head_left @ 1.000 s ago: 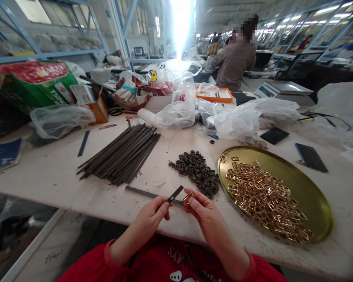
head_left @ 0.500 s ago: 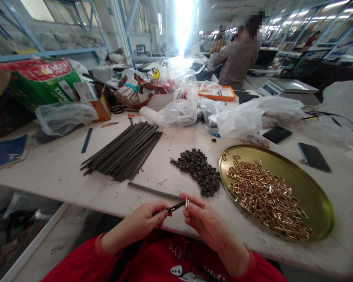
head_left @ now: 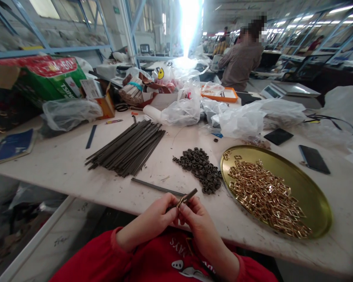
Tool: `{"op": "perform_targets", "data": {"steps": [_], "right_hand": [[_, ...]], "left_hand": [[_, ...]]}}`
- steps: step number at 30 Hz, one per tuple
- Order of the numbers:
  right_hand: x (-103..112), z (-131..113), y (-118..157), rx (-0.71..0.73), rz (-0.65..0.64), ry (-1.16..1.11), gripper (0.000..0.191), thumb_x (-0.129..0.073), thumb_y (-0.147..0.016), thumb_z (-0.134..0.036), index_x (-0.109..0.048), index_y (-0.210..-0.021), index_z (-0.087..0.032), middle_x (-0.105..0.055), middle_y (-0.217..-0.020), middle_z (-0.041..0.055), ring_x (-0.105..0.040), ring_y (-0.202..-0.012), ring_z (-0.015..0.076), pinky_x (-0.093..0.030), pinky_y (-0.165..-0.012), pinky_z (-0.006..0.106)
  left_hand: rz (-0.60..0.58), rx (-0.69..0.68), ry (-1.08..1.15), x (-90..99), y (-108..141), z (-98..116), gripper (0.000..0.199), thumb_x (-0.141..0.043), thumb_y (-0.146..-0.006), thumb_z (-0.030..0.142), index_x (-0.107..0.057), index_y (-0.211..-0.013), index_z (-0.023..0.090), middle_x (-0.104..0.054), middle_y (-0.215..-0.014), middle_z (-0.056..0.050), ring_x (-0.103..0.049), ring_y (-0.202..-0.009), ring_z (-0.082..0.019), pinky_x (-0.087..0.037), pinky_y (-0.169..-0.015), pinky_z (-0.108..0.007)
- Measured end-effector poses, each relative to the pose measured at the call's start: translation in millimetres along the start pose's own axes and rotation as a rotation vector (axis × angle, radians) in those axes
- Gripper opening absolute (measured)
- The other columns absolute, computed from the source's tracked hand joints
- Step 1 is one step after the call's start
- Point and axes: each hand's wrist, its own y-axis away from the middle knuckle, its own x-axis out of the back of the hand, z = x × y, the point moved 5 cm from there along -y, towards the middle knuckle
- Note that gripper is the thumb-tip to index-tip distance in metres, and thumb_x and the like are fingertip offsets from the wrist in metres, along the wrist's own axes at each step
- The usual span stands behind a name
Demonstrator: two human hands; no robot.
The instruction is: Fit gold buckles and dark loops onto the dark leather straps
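Note:
My left hand (head_left: 164,211) and my right hand (head_left: 196,215) meet close together at the table's near edge. A dark strap (head_left: 191,193) runs between them, its end sticking up past my right fingers. On the strap sits a small gold buckle (head_left: 180,202), partly covered by the fingertips. My left hand is closed on the strap; my right thumb and fingers pinch at the buckle. Just beyond, a single strap (head_left: 153,185) lies on the table. A heap of small dark loops (head_left: 198,168) is farther off, beside a gold oval tray (head_left: 314,196) piled with gold buckles (head_left: 261,192).
A stack of dark straps (head_left: 126,149) lies left of centre on the white table (head_left: 111,192). Plastic bags (head_left: 238,117) crowd the back. Two dark phone-like slabs (head_left: 314,158) lie at the right, a blue booklet (head_left: 11,145) at the left. Another person (head_left: 241,58) stands beyond.
My hands have come together. The strap end, earlier just at the buckle, now passes through it and sticks out beyond. The view has shifted slightly.

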Motion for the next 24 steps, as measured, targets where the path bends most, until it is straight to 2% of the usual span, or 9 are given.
{"op": "perform_targets", "data": {"steps": [5,11,16,22,24], "right_hand": [[0,1,0,0.005,-0.011,0.028,0.020,-0.065,-0.074,-0.034,-0.054,-0.077,-0.018,-0.053,-0.065,-0.0040,-0.045,-0.056,0.0081,-0.041,-0.056,0.021],[6,-6,-4,0.157,0.075,0.291,0.024,-0.063,-0.073,-0.040,-0.057,-0.071,-0.017,-0.052,-0.060,-0.0031,-0.043,-0.056,0.0097,-0.038,-0.055,0.022],[8,-4,-5,0.158,0.082,0.325,0.026,-0.059,-0.075,-0.041,-0.060,-0.082,-0.016,-0.054,-0.064,-0.0016,-0.045,-0.056,0.0106,-0.040,-0.054,0.023],[8,-4,-7,0.187,0.077,0.409,0.027,-0.056,-0.077,-0.042,-0.062,-0.080,-0.015,-0.055,-0.061,-0.0010,-0.049,-0.055,0.0118,-0.041,-0.052,0.023],[10,-3,-8,0.206,0.077,0.455,0.025,-0.054,-0.078,-0.040,-0.061,-0.079,-0.016,-0.057,-0.063,-0.0006,-0.051,-0.058,0.0128,-0.042,-0.053,0.023]], "left_hand": [[-0.035,0.023,0.065,0.4,1,-2,0.020,-0.046,-0.086,0.033,-0.051,-0.082,0.014,-0.057,-0.073,0.000,-0.052,-0.067,-0.012,-0.042,-0.065,-0.024],[0.022,0.031,0.139,1.2,-1,-5,0.019,-0.048,-0.085,0.031,-0.050,-0.075,0.015,-0.052,-0.065,0.004,-0.046,-0.060,-0.008,-0.037,-0.060,-0.021],[0.026,0.101,0.217,1.6,-5,-14,0.024,-0.053,-0.081,0.037,-0.046,-0.071,0.015,-0.051,-0.061,0.005,-0.043,-0.057,-0.008,-0.035,-0.056,-0.020],[0.039,0.172,0.167,-1.3,-7,-21,0.028,-0.048,-0.081,0.043,-0.042,-0.072,0.017,-0.045,-0.052,0.008,-0.035,-0.043,-0.006,-0.027,-0.043,-0.018],[0.039,0.148,0.139,-3.4,-7,-20,0.027,-0.045,-0.082,0.043,-0.043,-0.074,0.017,-0.047,-0.054,0.007,-0.038,-0.044,-0.007,-0.030,-0.044,-0.019]]}}
